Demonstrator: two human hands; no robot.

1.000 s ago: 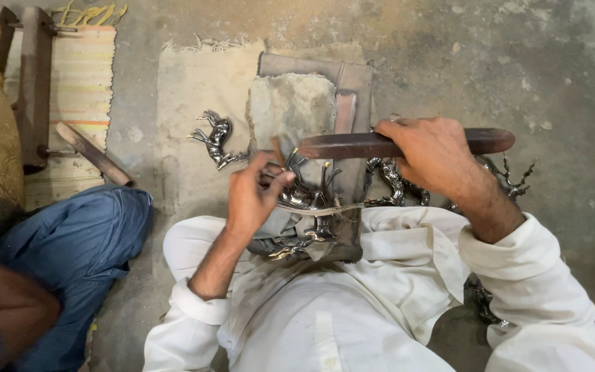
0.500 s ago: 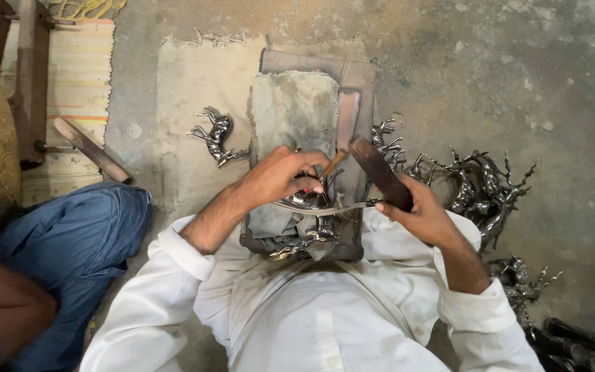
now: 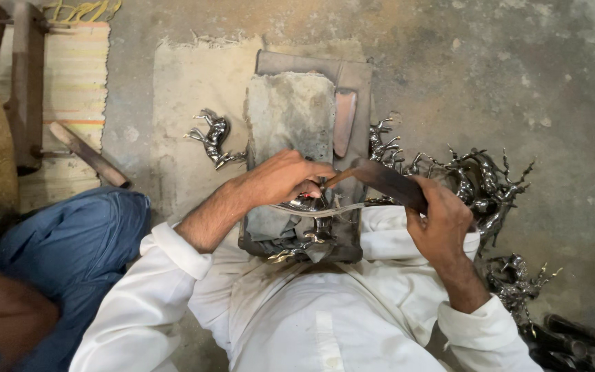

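1. Seen from the head camera, the person sits on the concrete floor [image 3: 531, 76] in white clothes, bent over a worn work block [image 3: 290, 117] that rests against the lap.
2. Down on that block, the left hand [image 3: 282, 180] is closed over a small metal figurine [image 3: 309, 204], pinning it in place; most of the piece is hidden under the fingers.
3. Over on the other side, the right hand [image 3: 442, 222] is wrapped tight around a long dark file [image 3: 383, 180], whose tip meets the figurine.
4. Judging by the layout, filing is mid-way: one silvery deer figurine [image 3: 213, 136] lies alone left of the block, while a heap of figurines [image 3: 480, 182] sits to the right; which group is finished cannot be told.
5. Beside the worker's left, another person's blue-clad knee [image 3: 70, 248] shows.
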